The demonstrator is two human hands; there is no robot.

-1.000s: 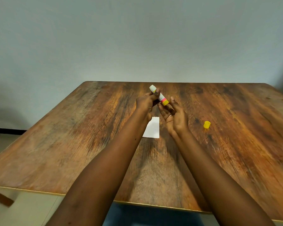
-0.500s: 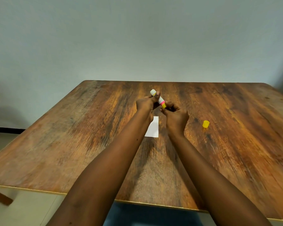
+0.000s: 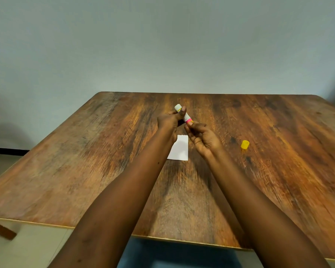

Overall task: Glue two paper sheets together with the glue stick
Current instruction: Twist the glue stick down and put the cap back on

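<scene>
Above the table's middle I hold a glue stick [image 3: 184,114], white with a pink and yellow band, tilted with its uncapped white tip up and to the left. My left hand [image 3: 169,120] grips its upper body with thumb on top. My right hand [image 3: 202,139] pinches its lower yellow end, which the fingers hide. Below the hands a small white paper sheet [image 3: 179,150] lies flat on the wooden table [image 3: 85,161]; my left wrist covers its left edge. I cannot tell whether it is one sheet or two stacked. The yellow cap [image 3: 245,144] stands on the table to the right.
A plain grey wall rises behind the table's far edge. The table's near edge runs under my forearms, with floor visible below it.
My right hand first closed its fingers on the stick's lower end, then turned there, and now covers the yellow base. The stick stays tilted in the left hand.
</scene>
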